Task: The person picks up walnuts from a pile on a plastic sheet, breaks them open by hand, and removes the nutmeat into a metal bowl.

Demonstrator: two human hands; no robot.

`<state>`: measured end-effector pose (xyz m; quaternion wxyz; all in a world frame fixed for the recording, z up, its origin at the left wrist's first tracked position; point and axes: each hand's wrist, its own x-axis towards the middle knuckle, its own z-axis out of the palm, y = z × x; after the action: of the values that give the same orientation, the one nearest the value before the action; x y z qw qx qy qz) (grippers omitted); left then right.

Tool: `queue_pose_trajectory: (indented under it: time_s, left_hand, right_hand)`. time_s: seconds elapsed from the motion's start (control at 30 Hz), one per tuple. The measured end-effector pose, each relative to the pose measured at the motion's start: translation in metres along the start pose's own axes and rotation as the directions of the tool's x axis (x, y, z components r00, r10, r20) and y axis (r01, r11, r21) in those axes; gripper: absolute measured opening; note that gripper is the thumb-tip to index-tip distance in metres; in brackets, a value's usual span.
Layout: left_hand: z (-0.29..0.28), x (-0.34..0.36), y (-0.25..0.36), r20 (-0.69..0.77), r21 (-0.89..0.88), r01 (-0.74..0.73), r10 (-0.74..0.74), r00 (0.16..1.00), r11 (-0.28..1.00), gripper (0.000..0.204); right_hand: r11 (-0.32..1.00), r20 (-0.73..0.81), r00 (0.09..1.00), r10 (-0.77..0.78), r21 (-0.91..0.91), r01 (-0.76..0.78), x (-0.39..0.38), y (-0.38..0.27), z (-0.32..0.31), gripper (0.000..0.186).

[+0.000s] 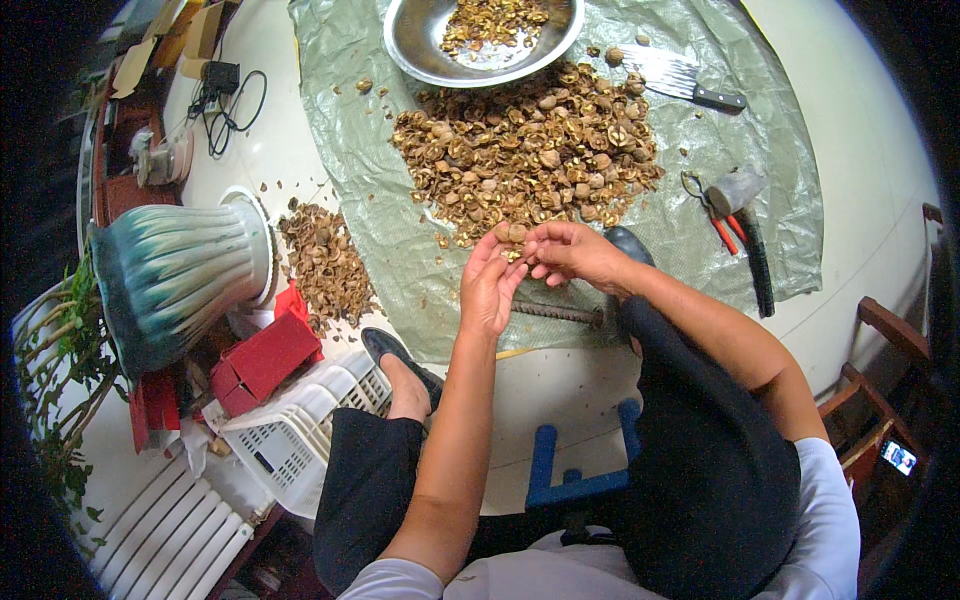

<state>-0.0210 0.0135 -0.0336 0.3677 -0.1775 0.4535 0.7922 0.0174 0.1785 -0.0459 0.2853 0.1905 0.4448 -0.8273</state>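
Observation:
In front of me, my left hand [490,280] and my right hand [572,252] meet at the near edge of a big heap of cracked walnuts [530,150]. A brown piece of walnut [510,233] is between their fingertips. My left fingers are curled round it, with pale kernel bits [512,255] showing at the fingers. My right thumb and fingers pinch together against the same walnut. Beyond the heap stands a metal basin [405,45] with walnut kernels [490,25] in it. The heap and basin rest on a green plastic sheet [350,200].
A hammer [740,190] and red-handled pliers [722,225] lie at right, a black-handled tool [715,97] farther off. A ridged metal bar [555,313] lies near me. At left are a shell pile [325,260], a large pot [185,270], a red box [265,362] and a white basket [290,440].

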Motion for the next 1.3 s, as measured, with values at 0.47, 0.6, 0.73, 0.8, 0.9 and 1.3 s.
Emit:
queue_pose_trajectory:
  time_s: [0.47, 0.6, 0.73, 0.8, 0.9, 1.3]
  left_hand:
    - [0.023, -0.010, 0.007, 0.017, 0.348, -0.116, 0.117, 0.993, 0.930, 0.043]
    - [0.027, -0.010, 0.007, 0.023, 0.440, -0.185, 0.195, 0.981, 0.879, 0.044]
    - [0.032, -0.012, 0.014, 0.006, 0.397, -0.147, 0.158, 0.987, 0.906, 0.047]
    - [0.032, -0.012, 0.014, 0.008, 0.389, -0.157, 0.167, 0.986, 0.908, 0.048]
    - [0.034, -0.012, 0.013, 0.004, 0.412, -0.169, 0.184, 0.983, 0.895, 0.048]
    - [0.032, -0.016, 0.010, -0.015, 0.431, -0.243, 0.276, 0.961, 0.869, 0.029]
  right_hand:
    - [0.995, -0.069, 0.996, 0.060, 0.079, -0.055, -0.003, -0.013, -0.002, 0.028]
    - [0.985, -0.091, 0.994, 0.057, 0.169, -0.041, -0.003, -0.013, -0.003, 0.027]
    - [0.998, -0.127, 0.990, -0.059, 0.009, 0.060, -0.009, -0.018, 0.003, 0.023]
    - [0.936, -0.150, 0.959, -0.239, -0.297, 0.187, -0.006, -0.010, 0.004, 0.022]
    - [0.657, -0.114, 0.812, -0.572, -0.657, 0.371, -0.007, -0.012, 0.011, 0.024]
    - [0.517, -0.078, 0.696, -0.713, -0.729, 0.448, -0.017, -0.024, 0.024, 0.013]
